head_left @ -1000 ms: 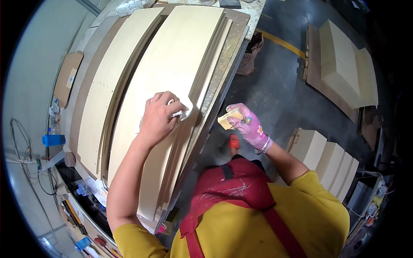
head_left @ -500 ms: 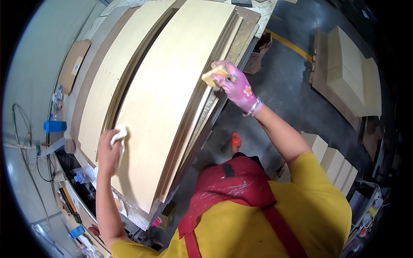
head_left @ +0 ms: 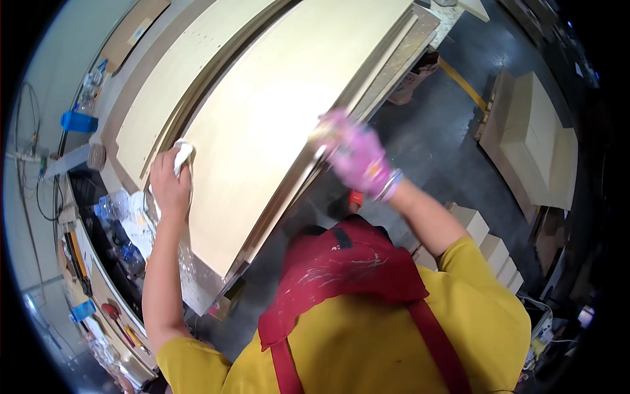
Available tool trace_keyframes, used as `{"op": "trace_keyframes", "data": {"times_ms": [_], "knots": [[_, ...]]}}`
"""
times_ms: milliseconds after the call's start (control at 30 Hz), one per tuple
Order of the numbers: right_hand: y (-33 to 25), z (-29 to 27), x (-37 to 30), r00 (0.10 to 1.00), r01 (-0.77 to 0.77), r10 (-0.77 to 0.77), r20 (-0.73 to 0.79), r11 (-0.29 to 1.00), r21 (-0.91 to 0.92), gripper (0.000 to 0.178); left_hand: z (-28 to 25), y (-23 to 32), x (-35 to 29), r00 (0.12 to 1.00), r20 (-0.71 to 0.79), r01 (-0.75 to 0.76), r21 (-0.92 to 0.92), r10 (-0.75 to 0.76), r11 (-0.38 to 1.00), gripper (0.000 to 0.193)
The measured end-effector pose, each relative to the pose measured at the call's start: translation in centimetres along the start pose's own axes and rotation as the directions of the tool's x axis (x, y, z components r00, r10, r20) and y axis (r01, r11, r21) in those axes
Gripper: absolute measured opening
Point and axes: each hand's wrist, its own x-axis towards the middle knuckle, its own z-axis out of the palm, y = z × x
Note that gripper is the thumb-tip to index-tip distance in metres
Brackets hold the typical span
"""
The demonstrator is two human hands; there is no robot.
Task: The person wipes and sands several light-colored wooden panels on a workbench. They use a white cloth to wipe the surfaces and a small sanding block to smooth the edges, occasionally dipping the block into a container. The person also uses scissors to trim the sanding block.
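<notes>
A pale wooden board [head_left: 256,125] lies on top of a stack on the worktable in front of me. At its left edge, my bare left hand [head_left: 170,187] is closed around a crumpled white cloth [head_left: 184,156]. My right hand [head_left: 359,157], in a pink glove with a flower on it, is over the board's right edge and blurred by motion. Its fingers grip a small tan block [head_left: 323,136], smeared now but plainer in the earlier frame. I cannot tell whether the block touches the board.
A second pale board [head_left: 177,72] lies left of the first, across a dark gap. Blue containers [head_left: 79,121] and plastic bottles [head_left: 113,205] are along the left side. More pale panels [head_left: 538,138] are stacked on the right, above the grey floor [head_left: 453,125].
The view has shifted, so the boards appear higher. Against the board, my right hand has come nearer to me along the right edge with the block. My left hand stays at the left edge.
</notes>
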Motion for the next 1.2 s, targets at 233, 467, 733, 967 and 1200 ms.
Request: {"op": "trace_keyframes", "data": {"times_ms": [233, 467, 733, 967, 1200], "knots": [[-0.8, 2.3, -0.2, 0.933, -0.305, 0.325, -0.156, 0.942, 0.139, 0.025, 0.0, -0.7, -0.3, 0.996, -0.092, -0.029, -0.057, 0.024, 0.998, 0.026], [-14.5, 7.9, -5.0, 0.989, -0.085, 0.037, 0.14, 0.931, 0.354, 0.025, 0.6, -2.2, -1.0, 0.992, -0.124, -0.043, -0.06, 0.036, 0.997, 0.025], [-20.8, 11.8, -6.7, 0.841, -0.034, -0.322, 0.436, 0.772, 0.635, 0.037, 0.8, -1.9, -0.9, 0.991, -0.134, -0.019, -0.036, 0.014, 0.999, 0.028], [-14.3, 7.1, -2.5, 0.703, -0.687, 0.412, 0.58, 0.181, 0.704, 0.03, 1.4, -2.4, -1.2, 0.987, -0.16, -0.01, -0.009, 0.008, 1.0, 0.028], [-9.6, 6.7, 1.6, 0.536, -0.676, 0.182, 0.825, -0.494, 0.548, 0.023, 0.7, -2.0, -1.1, 0.991, -0.133, 0.03, 0.037, -0.025, 0.999, 0.032]]}}
